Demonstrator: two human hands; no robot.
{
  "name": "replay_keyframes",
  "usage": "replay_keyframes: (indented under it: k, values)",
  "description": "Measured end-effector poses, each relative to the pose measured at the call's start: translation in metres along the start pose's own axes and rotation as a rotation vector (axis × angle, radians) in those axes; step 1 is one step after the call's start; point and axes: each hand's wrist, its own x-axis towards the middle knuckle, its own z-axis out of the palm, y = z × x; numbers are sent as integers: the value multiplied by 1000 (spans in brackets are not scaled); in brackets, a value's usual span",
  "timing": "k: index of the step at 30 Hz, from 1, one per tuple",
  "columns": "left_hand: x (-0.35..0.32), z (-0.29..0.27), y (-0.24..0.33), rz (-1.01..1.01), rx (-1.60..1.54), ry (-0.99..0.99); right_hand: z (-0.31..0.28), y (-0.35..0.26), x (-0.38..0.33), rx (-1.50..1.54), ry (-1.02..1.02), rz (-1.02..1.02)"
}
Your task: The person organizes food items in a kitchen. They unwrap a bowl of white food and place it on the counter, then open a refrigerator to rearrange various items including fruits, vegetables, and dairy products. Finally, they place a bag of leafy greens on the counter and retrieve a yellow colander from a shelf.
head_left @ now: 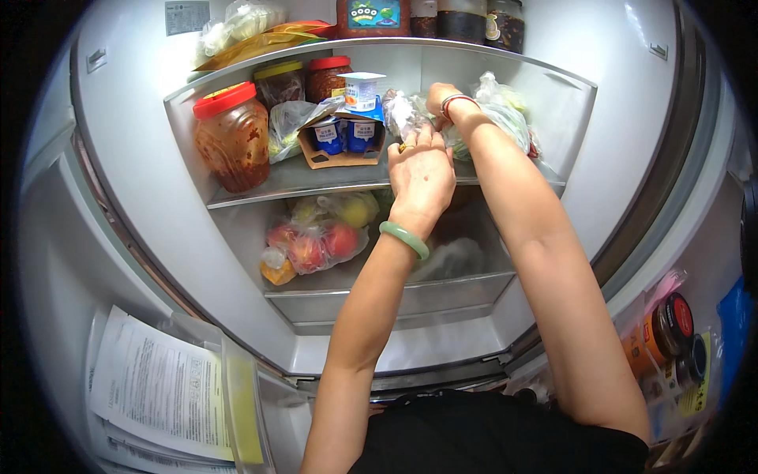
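Note:
Both arms reach into an open refrigerator, onto its middle shelf (276, 186). A clear plastic bag (403, 114) with pale contents lies there, just right of the yogurt cups. My left hand (424, 172), below a green bangle, has its bent fingers at the bag's near side. Slightly farther back, my right hand (447, 101), with red and white bracelets at the wrist, curls its fingers at the bag's right side. Its fingertips are partly hidden. Another bag with green vegetables (501, 114) rests behind and right of my right wrist.
A cardboard carton of blue yogurt cups (343, 154) carries a white cup (361, 93) on top. A red-lidded jar (231, 142) stands at the left. Bagged fruit (320, 243) lies below. Jars (462, 22) fill the top shelf. Door bins hold papers (162, 387) and bottles (667, 324).

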Motion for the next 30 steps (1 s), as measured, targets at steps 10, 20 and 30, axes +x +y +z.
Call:
replay_keyframes:
  k: [10,20,30]
  values:
    - [-5,-2,5,43,-64,131,26,12,84,-138,308,-148]
    - [-13,-7,-4,50,-79,125,37,11,102,-273,200,-94]
    - [-13,-4,-5,55,-44,147,16,44,151,420,392,89]
